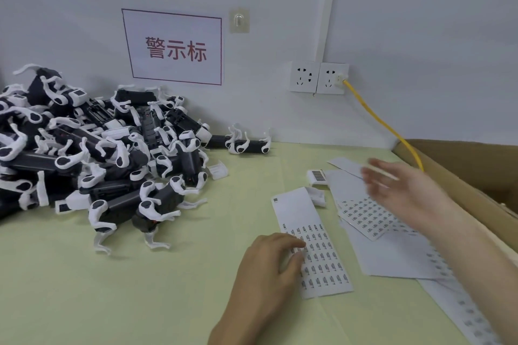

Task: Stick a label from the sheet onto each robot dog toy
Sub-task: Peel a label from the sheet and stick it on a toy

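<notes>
Left hand [269, 263] rests on the near label sheet [316, 249], fingers loosely curled, pressing its left edge, holding nothing. Right hand [403, 190] hovers blurred over more sheets [367, 216] at right, fingers spread; a thin stick seems to lie across them, grip unclear. Dogs [92, 148] lie piled far left on the table [168, 274].

Label sheet [314, 244]: white strip, flat, rows of small dark printed labels on its near half, far half blank with the far end curling up.

Robot dog toys [92, 148]: black bodies, white legs, tangled in a heap left of the sheet and farther back; legs point every way.

One robot dog toy [249, 144]: apart behind the sheet, upside down, legs up.
</notes>
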The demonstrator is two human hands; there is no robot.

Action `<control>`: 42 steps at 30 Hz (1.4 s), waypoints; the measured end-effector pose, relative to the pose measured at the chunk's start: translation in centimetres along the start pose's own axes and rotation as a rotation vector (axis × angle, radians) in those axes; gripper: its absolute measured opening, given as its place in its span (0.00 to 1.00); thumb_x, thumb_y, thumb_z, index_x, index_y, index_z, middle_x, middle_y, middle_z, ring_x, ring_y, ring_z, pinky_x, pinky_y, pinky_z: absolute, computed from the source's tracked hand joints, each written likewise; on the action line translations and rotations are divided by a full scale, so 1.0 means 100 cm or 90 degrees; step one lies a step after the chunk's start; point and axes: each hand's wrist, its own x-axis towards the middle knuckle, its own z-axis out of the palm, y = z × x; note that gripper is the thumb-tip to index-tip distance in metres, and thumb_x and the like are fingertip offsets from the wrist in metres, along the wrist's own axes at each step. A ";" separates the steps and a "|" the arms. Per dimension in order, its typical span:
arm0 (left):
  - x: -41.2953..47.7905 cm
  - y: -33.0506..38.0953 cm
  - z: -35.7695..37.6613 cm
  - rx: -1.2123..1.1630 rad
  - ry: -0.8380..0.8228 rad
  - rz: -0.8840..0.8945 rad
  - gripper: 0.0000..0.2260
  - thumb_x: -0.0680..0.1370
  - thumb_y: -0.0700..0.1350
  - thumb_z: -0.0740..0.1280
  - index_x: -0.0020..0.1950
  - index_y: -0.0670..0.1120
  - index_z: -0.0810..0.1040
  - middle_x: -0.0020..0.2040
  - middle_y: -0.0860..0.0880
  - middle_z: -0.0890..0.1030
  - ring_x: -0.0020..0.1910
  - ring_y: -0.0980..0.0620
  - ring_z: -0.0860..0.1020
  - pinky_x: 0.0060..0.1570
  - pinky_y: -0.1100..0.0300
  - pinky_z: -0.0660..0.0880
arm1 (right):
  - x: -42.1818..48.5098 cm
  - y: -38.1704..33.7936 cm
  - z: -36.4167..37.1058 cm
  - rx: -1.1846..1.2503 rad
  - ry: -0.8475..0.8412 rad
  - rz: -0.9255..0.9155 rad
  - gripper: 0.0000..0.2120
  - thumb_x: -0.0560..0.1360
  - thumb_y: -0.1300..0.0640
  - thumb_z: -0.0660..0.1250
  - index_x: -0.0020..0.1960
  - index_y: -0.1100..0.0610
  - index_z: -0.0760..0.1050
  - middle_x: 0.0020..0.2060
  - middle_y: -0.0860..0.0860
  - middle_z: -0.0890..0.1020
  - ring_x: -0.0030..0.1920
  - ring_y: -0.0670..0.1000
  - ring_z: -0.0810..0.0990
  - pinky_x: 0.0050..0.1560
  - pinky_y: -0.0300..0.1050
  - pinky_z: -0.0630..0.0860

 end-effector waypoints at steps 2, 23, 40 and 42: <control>-0.001 0.000 0.000 -0.018 0.007 -0.003 0.11 0.83 0.50 0.66 0.63 0.55 0.83 0.61 0.65 0.80 0.63 0.64 0.73 0.65 0.66 0.66 | -0.008 0.019 0.055 -0.156 -0.184 0.012 0.09 0.76 0.56 0.68 0.53 0.59 0.83 0.47 0.57 0.85 0.42 0.53 0.84 0.42 0.41 0.81; -0.003 0.005 -0.008 -0.151 0.059 -0.026 0.07 0.75 0.41 0.64 0.43 0.51 0.79 0.43 0.54 0.85 0.43 0.61 0.80 0.43 0.60 0.74 | 0.024 0.106 0.213 -0.346 -0.307 0.054 0.13 0.81 0.60 0.60 0.38 0.56 0.71 0.51 0.57 0.84 0.48 0.57 0.86 0.48 0.45 0.77; 0.008 0.003 -0.026 -0.884 -0.057 -0.264 0.29 0.81 0.60 0.57 0.62 0.38 0.84 0.60 0.36 0.82 0.57 0.42 0.82 0.58 0.50 0.78 | -0.004 0.065 0.070 -0.074 -0.445 -0.012 0.11 0.81 0.55 0.57 0.46 0.61 0.70 0.36 0.49 0.75 0.37 0.47 0.74 0.42 0.36 0.75; 0.006 0.009 -0.030 -0.924 -0.101 -0.229 0.25 0.85 0.57 0.57 0.68 0.41 0.81 0.66 0.40 0.81 0.61 0.46 0.82 0.60 0.53 0.78 | -0.005 0.066 0.072 -0.113 -0.479 -0.024 0.11 0.83 0.55 0.57 0.47 0.62 0.70 0.38 0.49 0.75 0.39 0.47 0.75 0.44 0.37 0.74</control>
